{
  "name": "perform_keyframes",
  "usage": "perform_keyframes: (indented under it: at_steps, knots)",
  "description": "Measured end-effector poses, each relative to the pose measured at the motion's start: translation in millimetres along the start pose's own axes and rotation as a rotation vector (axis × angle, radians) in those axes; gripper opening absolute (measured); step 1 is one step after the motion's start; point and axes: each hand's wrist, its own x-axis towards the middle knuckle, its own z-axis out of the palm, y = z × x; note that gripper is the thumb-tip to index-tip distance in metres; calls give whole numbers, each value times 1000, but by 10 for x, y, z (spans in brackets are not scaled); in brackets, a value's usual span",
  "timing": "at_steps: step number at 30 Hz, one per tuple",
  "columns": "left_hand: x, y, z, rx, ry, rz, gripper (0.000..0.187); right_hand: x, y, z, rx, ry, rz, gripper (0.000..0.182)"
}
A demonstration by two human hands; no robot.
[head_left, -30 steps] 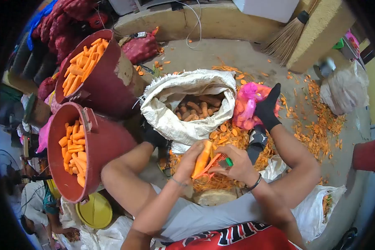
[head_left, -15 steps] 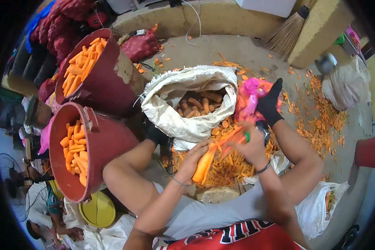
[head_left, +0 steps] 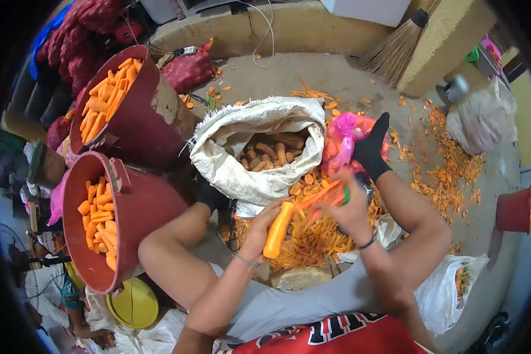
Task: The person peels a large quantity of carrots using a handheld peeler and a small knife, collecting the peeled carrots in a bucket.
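Observation:
My left hand [head_left: 262,232] is wrapped round a peeled carrot [head_left: 278,230], bright orange and tilted, over a heap of peelings [head_left: 307,245]. Just right of it, my right hand [head_left: 351,206] is closed on a peeler [head_left: 330,196], orange with a green part, blurred by motion. Strips of peel show between the peeler and the carrot. Beyond my hands an open white sack [head_left: 224,171] holds unpeeled, brownish carrots [head_left: 277,152].
Two tilted dark red tubs [head_left: 153,203] [head_left: 159,112] with peeled carrots stand at left. A pink bag [head_left: 339,138] lies by my foot. Carrot scraps [head_left: 439,159] litter the floor at right. A broom [head_left: 395,50] leans behind; another person [head_left: 56,298] is at lower left.
The view has shifted slightly. The carrot in my left hand is turned a little more upright, with its upper end now bare of the peel strips that covered it. My right hand has moved little.

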Motion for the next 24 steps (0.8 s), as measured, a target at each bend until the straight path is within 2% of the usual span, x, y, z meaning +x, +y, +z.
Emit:
perform_keyframes:
  at_steps: [1,2,3,5,6,9,10,13,15,17,19,20,23,24]
  knots:
    - [-2,12,-5,-23,5,9,40,-110,-133,49,33,-83,5,69]
    - [2,-1,-2,-22,4,22,40,-205,-189,155,83,-87,-182,66]
    - [13,-26,-1,-15,5,31,40,-180,-179,164,42,-99,-181,66]
    - [-4,-106,-37,10,12,26,40,-183,-105,160,-29,-118,-155,66]
    - [-16,-142,-50,100,80,5,40,-67,125,125,-95,26,-144,68]
    - [-121,-105,-19,99,37,-54,40,143,317,-56,-48,124,43,70]
    - [-36,-100,-29,92,16,-4,40,72,227,-46,-27,84,-10,67]
    - [64,-7,-8,-89,-11,-33,38,-231,-241,123,34,-156,-193,64]
    - [66,-34,-35,22,49,6,37,-173,-213,179,-38,-147,-215,64]
    - [10,-135,-97,163,48,48,38,-144,-38,161,-84,-52,-138,66]
    - [-104,-49,-23,166,30,-40,39,121,300,30,-133,122,-26,69]
    - [-133,-12,18,162,17,-79,39,144,327,-22,-55,130,88,71]
    - [-12,20,30,37,46,-26,40,-85,-76,49,-24,-33,-74,67]
    - [77,-28,11,-4,39,1,41,-207,-174,112,60,-166,-126,64]
